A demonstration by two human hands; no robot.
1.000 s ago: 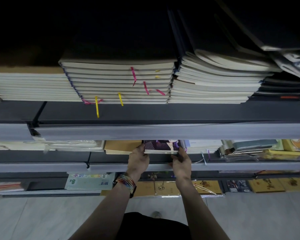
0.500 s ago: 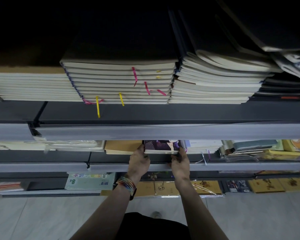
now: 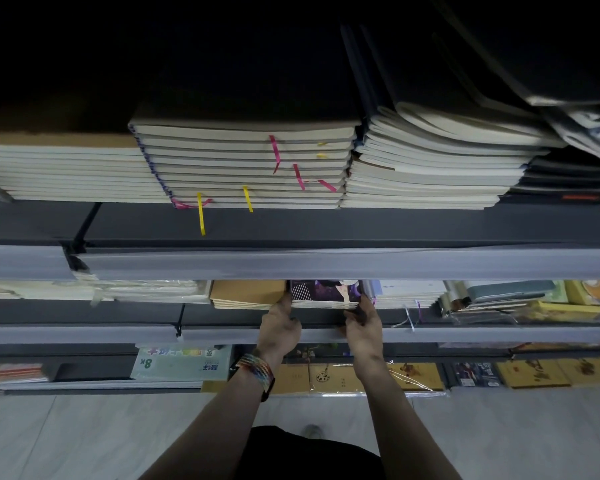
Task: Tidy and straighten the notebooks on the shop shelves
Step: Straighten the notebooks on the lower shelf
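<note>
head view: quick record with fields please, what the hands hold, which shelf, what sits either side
shelf: middle shelf of the three in view
held item: purple-cover stack, lying flat
left hand: grips the stack's left front corner
right hand: grips the stack's right front corner
left neighbour: brown notebooks, close beside it
right neighbour: white notebooks
shelf above: ribboned stack, no hand on it

Dim light. The space above the upper notebook stacks (image 3: 243,161) is nearly black; their pale page edges catch light. The shelf rail (image 3: 326,263) bows toward left and right. The left hand (image 3: 279,329) and right hand (image 3: 364,329), gripping the purple notebooks (image 3: 323,294), look shaded and soft.
</note>
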